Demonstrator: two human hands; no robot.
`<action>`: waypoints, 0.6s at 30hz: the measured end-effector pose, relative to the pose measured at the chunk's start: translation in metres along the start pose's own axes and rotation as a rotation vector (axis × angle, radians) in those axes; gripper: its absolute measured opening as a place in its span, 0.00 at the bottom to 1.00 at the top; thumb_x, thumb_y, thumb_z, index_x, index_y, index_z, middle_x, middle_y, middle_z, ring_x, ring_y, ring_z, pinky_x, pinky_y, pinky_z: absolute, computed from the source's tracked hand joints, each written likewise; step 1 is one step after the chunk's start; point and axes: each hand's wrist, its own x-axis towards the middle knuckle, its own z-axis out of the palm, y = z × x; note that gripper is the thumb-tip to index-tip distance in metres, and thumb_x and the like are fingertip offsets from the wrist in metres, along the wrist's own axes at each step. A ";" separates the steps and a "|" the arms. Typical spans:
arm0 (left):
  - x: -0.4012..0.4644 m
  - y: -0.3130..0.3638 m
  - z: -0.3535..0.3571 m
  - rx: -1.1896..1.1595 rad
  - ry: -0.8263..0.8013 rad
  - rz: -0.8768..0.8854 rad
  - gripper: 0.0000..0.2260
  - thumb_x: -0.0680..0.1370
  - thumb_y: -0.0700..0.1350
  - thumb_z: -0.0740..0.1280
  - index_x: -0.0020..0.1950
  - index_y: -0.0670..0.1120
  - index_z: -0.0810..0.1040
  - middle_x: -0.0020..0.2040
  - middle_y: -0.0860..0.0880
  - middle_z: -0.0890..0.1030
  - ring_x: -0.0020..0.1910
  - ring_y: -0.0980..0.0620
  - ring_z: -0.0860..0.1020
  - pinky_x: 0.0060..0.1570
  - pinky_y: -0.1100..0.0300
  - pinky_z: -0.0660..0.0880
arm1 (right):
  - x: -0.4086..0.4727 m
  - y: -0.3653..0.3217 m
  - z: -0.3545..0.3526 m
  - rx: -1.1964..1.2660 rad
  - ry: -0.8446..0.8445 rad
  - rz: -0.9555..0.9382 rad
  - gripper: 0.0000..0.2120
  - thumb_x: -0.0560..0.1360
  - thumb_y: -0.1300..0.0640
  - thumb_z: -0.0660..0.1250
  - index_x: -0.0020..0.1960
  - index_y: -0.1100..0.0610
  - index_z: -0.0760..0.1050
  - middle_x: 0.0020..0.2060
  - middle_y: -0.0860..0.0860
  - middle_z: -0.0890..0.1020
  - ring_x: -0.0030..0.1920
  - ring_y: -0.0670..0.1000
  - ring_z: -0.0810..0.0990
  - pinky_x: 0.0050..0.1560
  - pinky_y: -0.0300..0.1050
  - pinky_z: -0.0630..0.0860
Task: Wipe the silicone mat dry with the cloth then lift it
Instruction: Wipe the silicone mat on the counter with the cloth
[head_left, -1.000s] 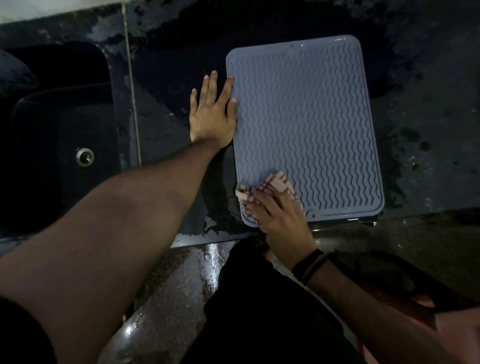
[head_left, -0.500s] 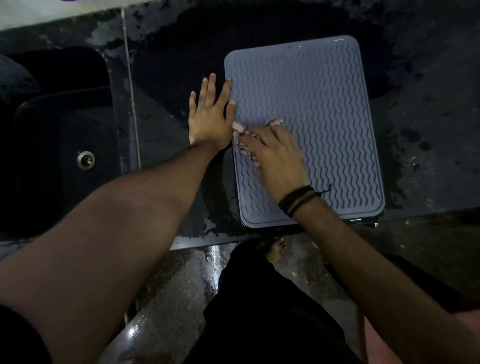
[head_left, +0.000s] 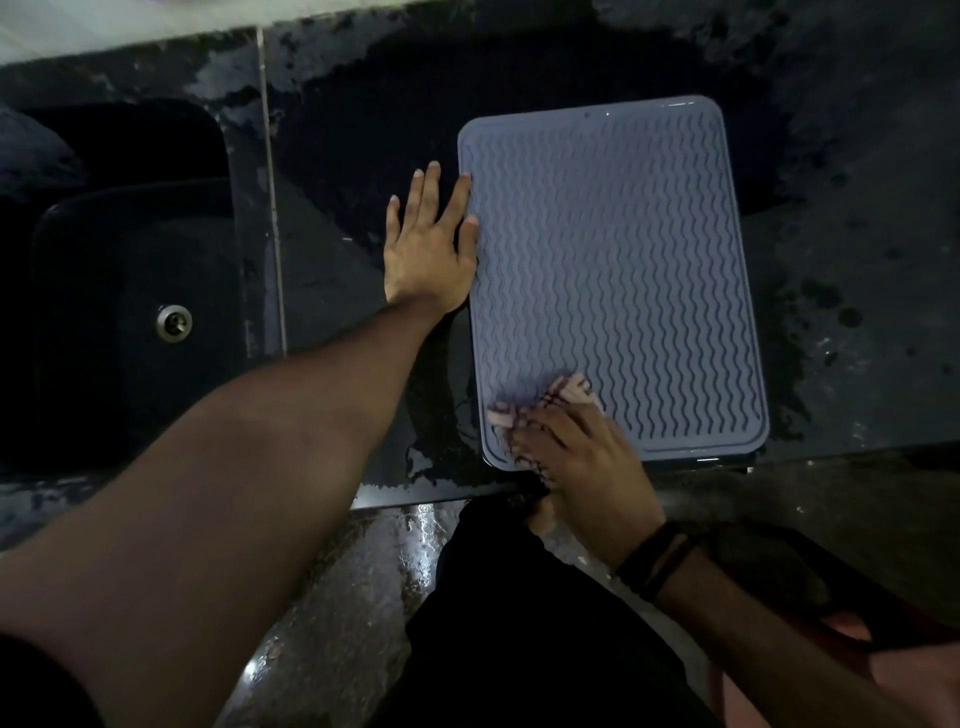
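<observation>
Both hands down — left hand (head_left: 428, 249) flat, right hand (head_left: 576, 457) pressing cloth (head_left: 563, 397); mat (head_left: 613, 270) lengthwise away.

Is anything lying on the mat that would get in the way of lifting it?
Only the pink checked cloth under the right hand at the near-left corner of the grey wavy-ribbed silicone mat; the left hand braces its left edge.

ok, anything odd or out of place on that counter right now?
Mostly wetness: water is pooled on the dark counter by the near-left corner of the silicone mat, with wet patches to its right too. The mat sits slightly askew, its near edge at the counter lip. The left hand braces its edge; the right hand presses the cloth.
</observation>
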 end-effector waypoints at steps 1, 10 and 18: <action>0.000 0.000 0.000 -0.001 -0.002 0.002 0.25 0.86 0.56 0.46 0.83 0.54 0.53 0.84 0.47 0.50 0.82 0.49 0.46 0.80 0.45 0.44 | 0.009 0.001 -0.008 0.023 0.053 -0.006 0.25 0.70 0.64 0.54 0.64 0.54 0.76 0.62 0.52 0.78 0.64 0.59 0.73 0.59 0.59 0.75; 0.001 0.000 -0.001 0.024 -0.003 0.006 0.25 0.85 0.55 0.48 0.83 0.54 0.53 0.84 0.47 0.49 0.82 0.49 0.47 0.80 0.45 0.45 | 0.183 0.033 -0.051 -0.110 0.286 0.087 0.24 0.72 0.64 0.64 0.68 0.55 0.72 0.65 0.54 0.75 0.67 0.59 0.69 0.70 0.56 0.65; 0.000 -0.001 0.001 -0.016 0.015 0.003 0.24 0.86 0.55 0.47 0.83 0.55 0.54 0.84 0.47 0.51 0.82 0.49 0.47 0.80 0.45 0.45 | 0.122 0.040 -0.001 -0.100 0.210 0.047 0.29 0.70 0.67 0.66 0.70 0.56 0.72 0.68 0.54 0.74 0.69 0.59 0.68 0.70 0.58 0.64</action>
